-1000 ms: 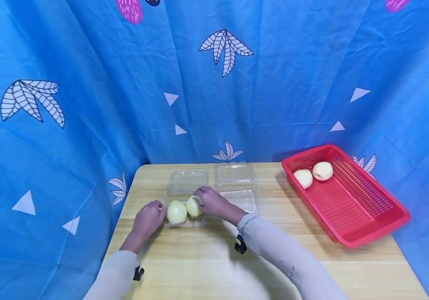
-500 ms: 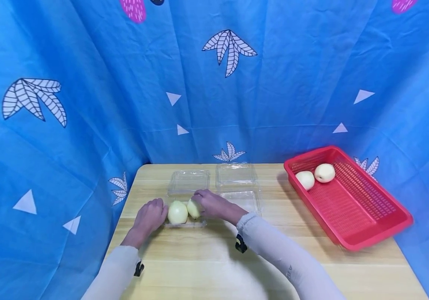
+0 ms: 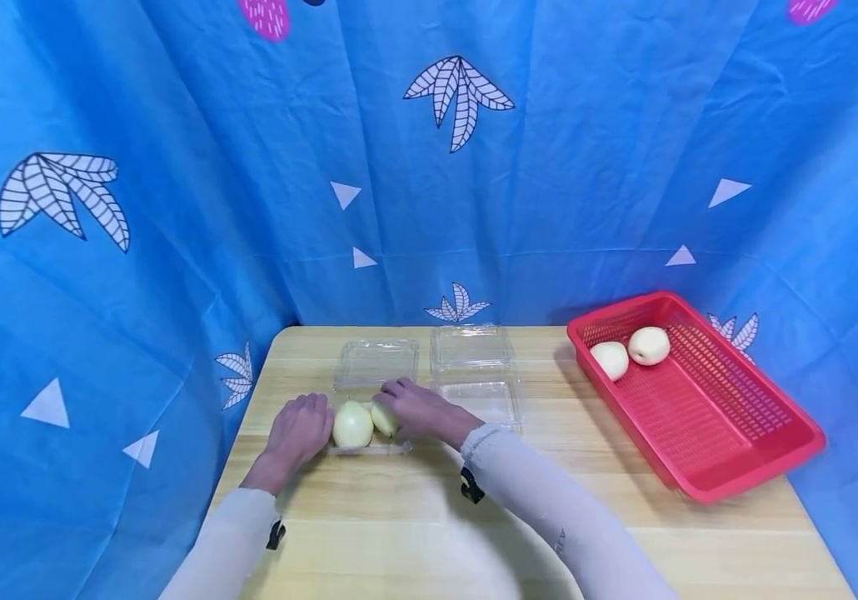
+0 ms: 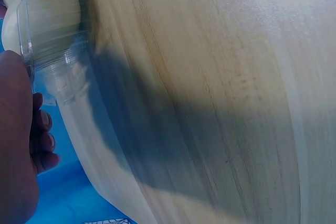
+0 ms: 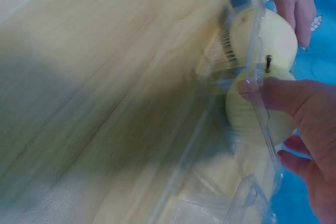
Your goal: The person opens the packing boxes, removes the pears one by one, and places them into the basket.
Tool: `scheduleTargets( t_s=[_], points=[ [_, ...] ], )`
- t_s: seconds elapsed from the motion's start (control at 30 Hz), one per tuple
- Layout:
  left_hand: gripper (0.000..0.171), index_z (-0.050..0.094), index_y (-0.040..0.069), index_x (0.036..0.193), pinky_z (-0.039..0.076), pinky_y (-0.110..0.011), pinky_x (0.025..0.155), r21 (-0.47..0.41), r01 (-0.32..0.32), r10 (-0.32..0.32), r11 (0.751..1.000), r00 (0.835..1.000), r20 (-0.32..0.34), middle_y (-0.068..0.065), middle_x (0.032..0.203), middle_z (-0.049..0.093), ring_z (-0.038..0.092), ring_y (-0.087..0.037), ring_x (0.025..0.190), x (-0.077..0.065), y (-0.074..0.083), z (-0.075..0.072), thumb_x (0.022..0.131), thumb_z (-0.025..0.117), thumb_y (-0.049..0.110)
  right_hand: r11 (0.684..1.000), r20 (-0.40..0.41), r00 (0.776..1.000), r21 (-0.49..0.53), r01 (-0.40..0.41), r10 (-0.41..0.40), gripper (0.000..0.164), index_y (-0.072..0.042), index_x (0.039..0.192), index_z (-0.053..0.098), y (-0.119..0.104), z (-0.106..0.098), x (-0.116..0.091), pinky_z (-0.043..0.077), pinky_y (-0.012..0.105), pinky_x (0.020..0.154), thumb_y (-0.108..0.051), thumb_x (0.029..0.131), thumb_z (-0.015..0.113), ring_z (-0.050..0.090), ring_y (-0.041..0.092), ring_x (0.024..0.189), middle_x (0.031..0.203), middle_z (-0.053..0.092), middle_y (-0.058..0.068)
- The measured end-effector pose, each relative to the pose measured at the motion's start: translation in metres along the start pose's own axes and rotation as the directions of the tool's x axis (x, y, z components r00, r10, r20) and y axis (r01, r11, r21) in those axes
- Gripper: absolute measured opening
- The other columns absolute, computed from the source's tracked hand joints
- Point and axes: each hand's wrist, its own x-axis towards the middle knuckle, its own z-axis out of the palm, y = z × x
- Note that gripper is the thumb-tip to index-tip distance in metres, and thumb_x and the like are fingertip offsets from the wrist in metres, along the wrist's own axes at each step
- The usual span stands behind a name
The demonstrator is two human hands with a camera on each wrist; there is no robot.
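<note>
Two pale yellow-green pears sit side by side in a clear plastic container (image 3: 372,450) on the wooden table. My right hand (image 3: 416,410) holds the right pear (image 3: 384,421); in the right wrist view its thumb lies across that pear (image 5: 244,111), near the stem, with other fingers partly hidden behind. At the container's left end, my left hand (image 3: 301,427) is beside the left pear (image 3: 352,425). The left wrist view has that hand's (image 4: 16,140) thumb at the container's rim (image 4: 26,40), its fingers curled below.
Behind the hands lies a clear lid (image 3: 378,363). Another clear container, with its back half (image 3: 470,347) and front half (image 3: 477,403), lies unfolded to the right. A red basket (image 3: 714,442) at the right holds two pears (image 3: 629,354). Blue curtain (image 3: 474,208) surrounds the table (image 3: 399,533).
My right hand has shifted slightly left, covering more of the right pear. The left hand has turned a little over the container's left end. The basket stays in place.
</note>
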Motion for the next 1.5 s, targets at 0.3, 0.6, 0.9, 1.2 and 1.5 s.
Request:
scheduleTargets(
  t_s=[0.3, 0.6, 0.9, 1.2, 1.5],
  points=[
    [0.026, 0.052, 0.005, 0.086, 0.043, -0.040, 0.063, -0.012, 0.048, -0.048, 0.999, 0.998, 0.029, -0.007, 0.073, 0.048, 0.046, -0.025, 0.066, 0.002, 0.002, -0.001, 0.102, 0.055, 0.024, 0.995, -0.050, 0.998, -0.093, 0.021, -0.026, 0.079, -0.016, 0.148, 0.052, -0.001, 0.005, 0.003, 0.057, 0.030, 0.099, -0.034, 0.081, 0.089, 0.054, 0.021, 0.127, 0.143, 0.057, 0.004],
    [0.023, 0.051, 0.006, 0.086, 0.043, -0.040, 0.063, 0.005, 0.025, -0.025, 1.000, 0.999, 0.037, -0.008, 0.072, 0.049, 0.048, -0.027, 0.067, 0.002, 0.005, 0.000, 0.103, 0.054, 0.022, 0.989, -0.104, 0.994, -0.148, 0.023, -0.039, 0.074, -0.014, 0.144, 0.055, -0.001, 0.012, 0.003, 0.056, 0.027, 0.096, -0.035, 0.081, 0.088, 0.057, 0.021, 0.120, 0.138, 0.061, 0.006],
    [0.025, 0.049, 0.006, 0.081, 0.041, -0.040, 0.059, 0.003, 0.020, -0.020, 1.000, 1.000, -0.002, -0.008, 0.069, 0.047, 0.047, -0.028, 0.063, 0.005, 0.009, -0.001, 0.102, 0.055, 0.018, 0.979, -0.122, 0.990, -0.199, 0.043, -0.068, 0.072, -0.014, 0.141, 0.057, 0.002, 0.011, 0.001, 0.054, 0.030, 0.105, -0.041, 0.081, 0.087, 0.058, 0.022, 0.124, 0.136, 0.062, 0.006],
    [0.023, 0.051, 0.005, 0.082, 0.042, -0.039, 0.057, 0.066, -0.030, 0.031, 0.997, 0.999, -0.016, -0.008, 0.068, 0.048, 0.048, -0.027, 0.062, 0.001, 0.008, -0.003, 0.102, 0.054, 0.016, 0.985, -0.167, 0.980, -0.153, 0.083, -0.108, 0.079, -0.012, 0.146, 0.051, 0.007, 0.009, -0.004, 0.052, 0.031, 0.110, -0.043, 0.082, 0.085, 0.057, 0.021, 0.130, 0.142, 0.058, 0.007],
    [0.025, 0.050, 0.005, 0.079, 0.041, -0.038, 0.054, 0.053, -0.017, 0.018, 0.998, 0.999, -0.030, -0.007, 0.066, 0.046, 0.046, -0.026, 0.059, -0.002, 0.008, -0.006, 0.101, 0.055, 0.016, 0.996, -0.229, 0.969, -0.014, 0.088, -0.089, 0.079, -0.014, 0.143, 0.050, 0.008, 0.000, -0.010, 0.055, 0.030, 0.104, -0.037, 0.077, 0.086, 0.050, 0.022, 0.131, 0.143, 0.051, 0.008]
  ],
)
